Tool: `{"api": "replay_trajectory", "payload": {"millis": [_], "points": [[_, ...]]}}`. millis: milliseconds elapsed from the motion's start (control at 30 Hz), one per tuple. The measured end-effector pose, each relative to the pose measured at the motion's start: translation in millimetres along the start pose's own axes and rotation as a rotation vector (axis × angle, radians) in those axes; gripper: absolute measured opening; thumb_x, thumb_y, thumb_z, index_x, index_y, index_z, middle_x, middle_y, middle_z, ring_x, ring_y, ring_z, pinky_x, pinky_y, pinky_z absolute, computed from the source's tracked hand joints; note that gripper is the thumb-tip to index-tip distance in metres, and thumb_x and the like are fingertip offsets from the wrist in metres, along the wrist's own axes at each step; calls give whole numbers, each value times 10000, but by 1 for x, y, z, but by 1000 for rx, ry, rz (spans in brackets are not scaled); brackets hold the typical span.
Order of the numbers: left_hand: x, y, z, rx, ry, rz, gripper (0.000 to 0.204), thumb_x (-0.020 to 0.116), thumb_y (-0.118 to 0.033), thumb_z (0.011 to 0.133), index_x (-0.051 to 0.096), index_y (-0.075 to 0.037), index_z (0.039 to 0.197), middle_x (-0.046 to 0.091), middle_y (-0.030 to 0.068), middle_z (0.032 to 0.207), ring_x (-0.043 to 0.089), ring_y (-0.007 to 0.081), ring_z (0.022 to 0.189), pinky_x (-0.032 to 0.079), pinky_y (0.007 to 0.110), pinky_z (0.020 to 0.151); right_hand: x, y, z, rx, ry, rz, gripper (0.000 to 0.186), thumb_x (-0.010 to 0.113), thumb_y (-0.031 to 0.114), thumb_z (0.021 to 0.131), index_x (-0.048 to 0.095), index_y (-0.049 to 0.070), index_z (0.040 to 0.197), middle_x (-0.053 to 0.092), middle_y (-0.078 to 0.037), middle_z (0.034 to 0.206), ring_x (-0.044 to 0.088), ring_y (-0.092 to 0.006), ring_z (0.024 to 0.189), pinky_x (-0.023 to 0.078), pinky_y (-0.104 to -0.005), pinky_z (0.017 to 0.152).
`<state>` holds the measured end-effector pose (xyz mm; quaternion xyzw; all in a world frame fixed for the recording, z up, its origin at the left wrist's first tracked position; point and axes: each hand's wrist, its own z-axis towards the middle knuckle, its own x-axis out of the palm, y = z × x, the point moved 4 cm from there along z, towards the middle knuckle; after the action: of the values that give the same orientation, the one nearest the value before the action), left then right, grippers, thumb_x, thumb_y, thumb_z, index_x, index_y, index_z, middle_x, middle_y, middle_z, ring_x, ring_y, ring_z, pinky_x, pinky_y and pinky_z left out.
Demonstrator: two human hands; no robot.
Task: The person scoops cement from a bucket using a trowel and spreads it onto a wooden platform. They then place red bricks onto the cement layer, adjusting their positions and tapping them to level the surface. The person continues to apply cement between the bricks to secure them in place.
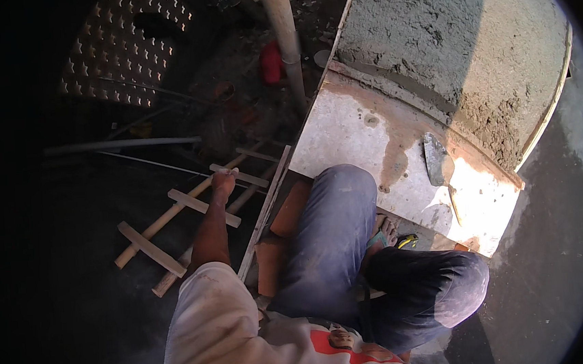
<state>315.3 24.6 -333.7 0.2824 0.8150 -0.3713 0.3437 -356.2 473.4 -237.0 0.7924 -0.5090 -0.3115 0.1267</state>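
Head view, left hand [224,181] closed on wooden ladder [191,214] rung below, right hand unseen, trowel [435,159] well apart

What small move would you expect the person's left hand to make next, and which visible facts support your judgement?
Probably close the left hand on the ladder rung it touches: the arm stretches down to the wooden ladder, while the trowel lies untouched on the slab. The right hand is out of view.

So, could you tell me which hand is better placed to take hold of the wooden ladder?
Left, most likely. The left hand is stretched down at the ladder, on or just above a rung. The right hand is out of view, and the ladder lies to the person's left.
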Motion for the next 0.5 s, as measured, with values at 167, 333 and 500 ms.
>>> {"api": "replay_trajectory", "payload": {"millis": [167,333,500], "points": [[46,50,-43,-216,110,-110,502,728,-415,960,730,47,1156,755,248,1166,695,406,1186,524,478,987,16,56,3,-147,-28,-213,452,765,244,926,498,101,1262,441,-102,1216,385,-303,1088,362,-442,934],[76,66,-67,-186,28,-262,440,690,-378,992,720,55,1064,760,194,1039,723,314,1012,521,460,870,49,137,-24,-616,-105,-632,538,785,205,907,517,85,1358,481,-131,1345,426,-339,1222,378,-455,1033],[86,68,-74,-242,123,-393,457,699,-376,985,717,53,1141,752,213,1105,714,321,1091,529,436,924,160,218,-113,-1350,200,-1087,634,805,166,887,536,69,1453,521,-159,1474,468,-375,1356,394,-469,1132]]}}
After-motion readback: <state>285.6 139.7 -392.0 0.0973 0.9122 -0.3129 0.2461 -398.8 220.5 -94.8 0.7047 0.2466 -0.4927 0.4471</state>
